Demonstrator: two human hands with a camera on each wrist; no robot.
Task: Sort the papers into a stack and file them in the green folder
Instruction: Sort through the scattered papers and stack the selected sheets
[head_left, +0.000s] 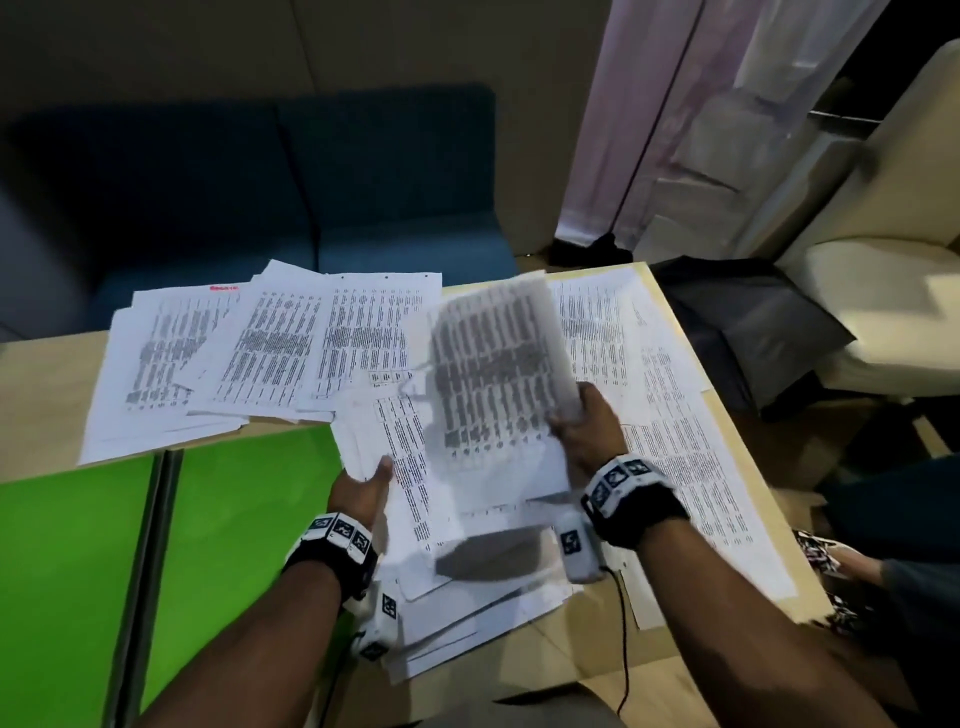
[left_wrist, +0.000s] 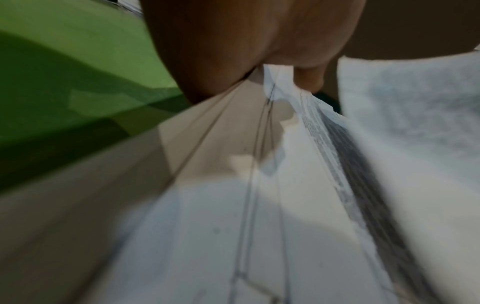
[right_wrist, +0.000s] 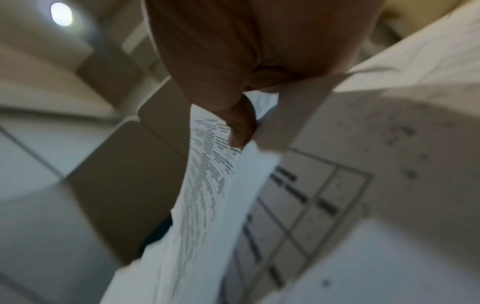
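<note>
While the right hand (head_left: 584, 426) pinches a lifted white printed sheet (head_left: 493, 374), the left hand (head_left: 363, 491) grips the half-built stack (head_left: 415, 519); loose pages (head_left: 218, 353) remain beyond both, bright green plastic folder (head_left: 78, 571) unfilled left of it.

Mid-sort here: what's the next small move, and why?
Probably lower the lifted sheet in the right hand onto the stack gripped by the left hand: it is raised above that stack, and loose papers remain beyond the open green folder.

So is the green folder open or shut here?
Open. The green folder lies spread flat on the table, both panels showing either side of its spine; no papers lie inside yet.
</note>
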